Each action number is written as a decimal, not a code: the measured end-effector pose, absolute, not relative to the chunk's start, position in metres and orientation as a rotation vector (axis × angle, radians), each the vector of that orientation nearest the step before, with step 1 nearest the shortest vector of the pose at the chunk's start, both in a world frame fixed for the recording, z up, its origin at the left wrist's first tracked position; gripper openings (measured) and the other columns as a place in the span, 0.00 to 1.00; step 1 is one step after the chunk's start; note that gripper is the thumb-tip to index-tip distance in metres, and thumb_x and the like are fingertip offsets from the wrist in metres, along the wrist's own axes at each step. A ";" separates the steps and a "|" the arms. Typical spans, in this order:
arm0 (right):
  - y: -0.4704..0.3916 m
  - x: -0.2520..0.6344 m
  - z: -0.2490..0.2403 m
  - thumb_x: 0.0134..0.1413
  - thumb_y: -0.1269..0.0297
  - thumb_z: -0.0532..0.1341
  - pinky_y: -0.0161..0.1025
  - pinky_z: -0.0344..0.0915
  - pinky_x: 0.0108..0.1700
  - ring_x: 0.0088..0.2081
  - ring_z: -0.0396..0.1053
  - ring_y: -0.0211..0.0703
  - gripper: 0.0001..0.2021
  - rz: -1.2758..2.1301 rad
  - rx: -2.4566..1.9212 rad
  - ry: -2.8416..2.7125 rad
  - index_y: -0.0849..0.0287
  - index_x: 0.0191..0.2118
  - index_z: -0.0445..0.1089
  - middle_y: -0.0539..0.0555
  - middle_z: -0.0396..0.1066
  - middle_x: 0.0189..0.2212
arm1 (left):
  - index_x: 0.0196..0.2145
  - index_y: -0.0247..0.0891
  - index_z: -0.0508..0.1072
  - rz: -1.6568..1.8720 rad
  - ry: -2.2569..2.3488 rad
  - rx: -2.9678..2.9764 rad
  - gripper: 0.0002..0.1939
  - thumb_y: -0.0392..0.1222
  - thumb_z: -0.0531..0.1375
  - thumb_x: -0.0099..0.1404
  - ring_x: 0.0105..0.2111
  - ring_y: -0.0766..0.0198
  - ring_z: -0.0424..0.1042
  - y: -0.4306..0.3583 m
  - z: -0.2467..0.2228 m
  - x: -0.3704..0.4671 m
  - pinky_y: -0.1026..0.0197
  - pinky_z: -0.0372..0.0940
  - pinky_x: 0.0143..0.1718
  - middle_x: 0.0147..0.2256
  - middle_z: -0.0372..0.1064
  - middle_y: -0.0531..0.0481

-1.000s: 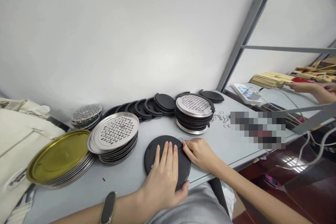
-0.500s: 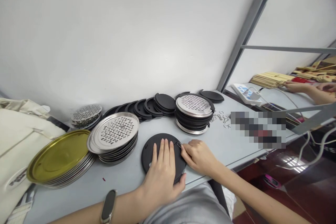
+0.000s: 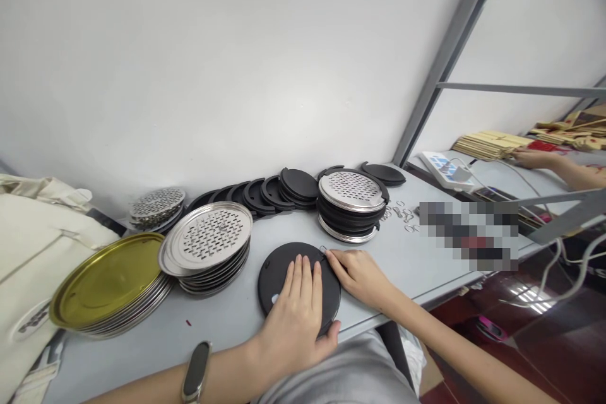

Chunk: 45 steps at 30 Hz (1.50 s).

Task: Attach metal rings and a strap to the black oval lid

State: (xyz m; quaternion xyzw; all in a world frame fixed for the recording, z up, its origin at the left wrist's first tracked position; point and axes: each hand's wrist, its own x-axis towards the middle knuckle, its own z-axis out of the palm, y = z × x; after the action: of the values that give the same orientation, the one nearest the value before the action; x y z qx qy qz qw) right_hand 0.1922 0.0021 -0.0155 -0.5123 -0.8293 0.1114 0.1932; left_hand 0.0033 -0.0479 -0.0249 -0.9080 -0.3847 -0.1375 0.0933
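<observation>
A round black disc (image 3: pixel 279 265) lies on the table in front of me. My left hand (image 3: pixel 296 315) rests flat on it, fingers stretched out and the thumb by its near right rim. At the disc's upper right edge, my right hand (image 3: pixel 357 274) has its fingers pinched on a small metal ring (image 3: pixel 323 249); the fingertips partly hide it. Just beyond stands a stack of black discs topped by a silver perforated grater plate (image 3: pixel 351 187). More loose metal rings (image 3: pixel 402 211) are scattered to the right of that stack.
To the left, silver perforated plates (image 3: pixel 218 233) and gold round lids (image 3: pixel 108 278) are stacked. Black discs (image 3: pixel 258 196) lean in a row along the wall. A grey metal frame post (image 3: pixel 426 98) rises at right, beyond which another person's hand (image 3: pixel 534 158) touches wooden boards (image 3: pixel 490 144).
The metal ring is turned upward and away from me at the disc's edge, and my right fingers have shifted with it. My left hand stays on the disc.
</observation>
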 end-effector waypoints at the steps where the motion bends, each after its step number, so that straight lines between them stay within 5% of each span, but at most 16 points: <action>1: 0.002 0.192 -0.016 0.69 0.62 0.42 0.36 0.53 0.30 0.26 0.70 0.41 0.21 0.314 -1.435 -2.329 0.60 0.31 0.68 0.55 0.74 0.25 | 0.62 0.17 0.54 -0.410 -1.131 -2.694 0.39 0.56 0.48 0.67 0.63 0.38 0.48 -0.048 -0.025 0.003 0.44 0.50 0.61 0.61 0.50 0.24; 30: -0.003 0.190 -0.014 0.65 0.65 0.47 0.36 0.48 0.28 0.19 0.59 0.36 0.19 0.194 -1.379 -2.433 0.59 0.22 0.61 0.51 0.66 0.17 | 0.63 0.17 0.51 -0.434 -1.252 -2.615 0.42 0.59 0.49 0.65 0.63 0.38 0.48 -0.049 -0.029 0.006 0.43 0.48 0.62 0.62 0.49 0.25; 45: 0.002 0.192 -0.014 0.66 0.65 0.48 0.35 0.59 0.31 0.27 0.65 0.40 0.11 0.432 -1.314 -2.133 0.58 0.34 0.64 0.51 0.66 0.26 | 0.62 0.16 0.52 -0.426 -1.239 -2.587 0.41 0.59 0.47 0.67 0.63 0.38 0.48 -0.048 -0.029 0.005 0.42 0.48 0.61 0.61 0.50 0.24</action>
State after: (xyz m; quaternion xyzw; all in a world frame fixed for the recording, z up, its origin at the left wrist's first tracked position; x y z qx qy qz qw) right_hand 0.1920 0.0021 -0.0140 -0.4938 -0.8016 0.1625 0.2951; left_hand 0.0053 -0.0477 -0.0287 -0.8856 -0.4243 -0.1457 0.1206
